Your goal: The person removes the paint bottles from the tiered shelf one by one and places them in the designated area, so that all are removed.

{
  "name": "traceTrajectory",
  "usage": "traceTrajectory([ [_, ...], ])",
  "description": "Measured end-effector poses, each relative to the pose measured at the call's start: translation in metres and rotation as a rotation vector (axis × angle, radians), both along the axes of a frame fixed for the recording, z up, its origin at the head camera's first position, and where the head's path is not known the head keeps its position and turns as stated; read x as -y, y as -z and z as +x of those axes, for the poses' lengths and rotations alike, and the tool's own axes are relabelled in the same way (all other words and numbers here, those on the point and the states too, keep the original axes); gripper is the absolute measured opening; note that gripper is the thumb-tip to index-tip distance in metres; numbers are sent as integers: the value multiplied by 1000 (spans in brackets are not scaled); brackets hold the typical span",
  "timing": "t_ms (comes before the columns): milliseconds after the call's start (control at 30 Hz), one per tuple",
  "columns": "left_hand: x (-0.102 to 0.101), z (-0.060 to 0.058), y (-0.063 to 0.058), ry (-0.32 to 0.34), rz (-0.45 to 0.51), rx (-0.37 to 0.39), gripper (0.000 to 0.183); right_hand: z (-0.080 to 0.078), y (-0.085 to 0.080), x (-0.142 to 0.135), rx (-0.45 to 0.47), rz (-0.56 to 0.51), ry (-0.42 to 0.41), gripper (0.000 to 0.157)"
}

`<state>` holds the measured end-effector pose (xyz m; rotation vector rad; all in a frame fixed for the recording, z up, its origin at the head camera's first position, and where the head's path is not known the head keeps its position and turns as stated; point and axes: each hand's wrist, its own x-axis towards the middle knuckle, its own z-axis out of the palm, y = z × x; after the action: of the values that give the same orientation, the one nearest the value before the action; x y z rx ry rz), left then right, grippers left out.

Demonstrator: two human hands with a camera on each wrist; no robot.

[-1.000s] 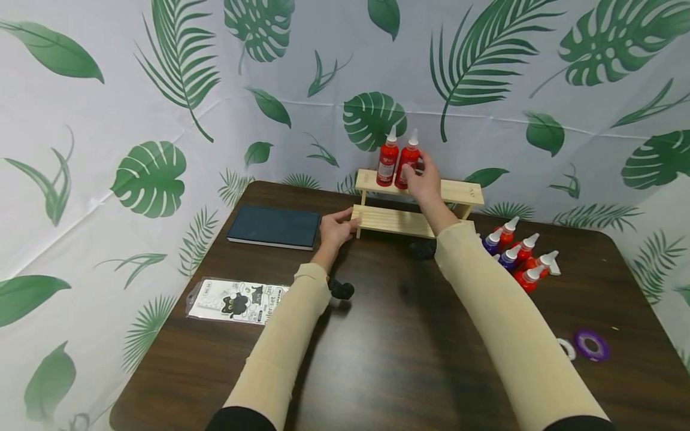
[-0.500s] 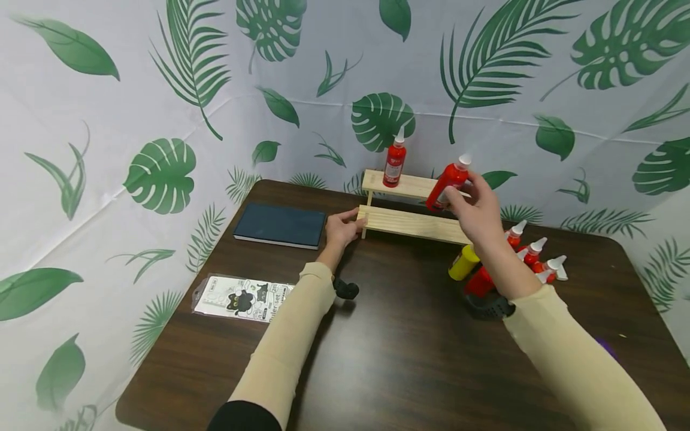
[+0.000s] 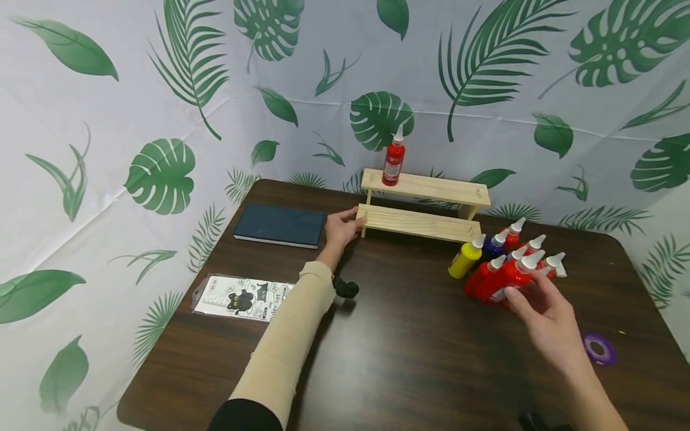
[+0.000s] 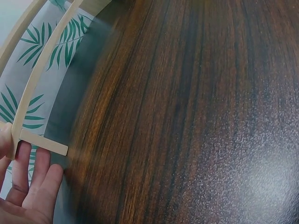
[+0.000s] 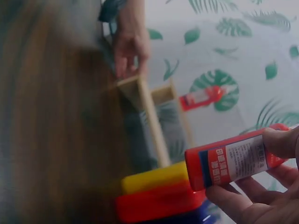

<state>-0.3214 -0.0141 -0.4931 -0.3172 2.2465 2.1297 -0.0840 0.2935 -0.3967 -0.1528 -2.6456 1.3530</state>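
My right hand (image 3: 550, 320) pinches a red bottle (image 3: 509, 280) with a white pointed cap, tilted, at the near side of a bottle cluster. In the right wrist view its white label (image 5: 243, 158) shows between thumb and fingers. My left hand (image 3: 341, 230) grips the left end of a two-tier wooden shelf (image 3: 420, 222), thumb on the lower board and fingers beneath, as the left wrist view shows too. One red bottle (image 3: 394, 160) stands upright at the left of the upper board. Beside the held bottle stand a yellow bottle (image 3: 465, 261) and another red bottle (image 3: 478, 278).
Blue bottles (image 3: 493, 246) and more red ones crowd right of the shelf. A dark blue book (image 3: 280, 224) and a packaged ruler set (image 3: 242, 297) lie on the left. A purple tape roll (image 3: 599, 349) lies at the right. A leaf-patterned cloth (image 3: 318, 72) hangs behind the table.
My right hand has lifted one of two red bottles off the upper board and carried it right and down to the cluster. My left hand has stayed on the shelf end.
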Motion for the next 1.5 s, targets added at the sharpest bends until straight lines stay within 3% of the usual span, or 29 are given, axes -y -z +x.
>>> traceTrajectory([
  [167,1,0,0,-1,-4,3,41,13,37,-3,-51,-63,78,49],
  [433,-1,0,-1,-8,-20,1,41,6,72,-8,19,-45,262,54],
  [667,-1,0,0,-1,-17,3,41,-3,82,-10,56,-82,390,56],
  [833,-1,0,0,2,-14,-1,40,-8,89,-7,-33,-129,428,53],
  [967,-1,0,0,-2,-20,-11,40,-10,94,-6,-104,-139,432,50],
  [1133,-1,0,1,-2,-21,-13,40,-11,97,-4,-110,-144,418,52],
  [1500,-2,0,1,0,-7,-15,40,-8,90,-4,-48,-114,424,55],
])
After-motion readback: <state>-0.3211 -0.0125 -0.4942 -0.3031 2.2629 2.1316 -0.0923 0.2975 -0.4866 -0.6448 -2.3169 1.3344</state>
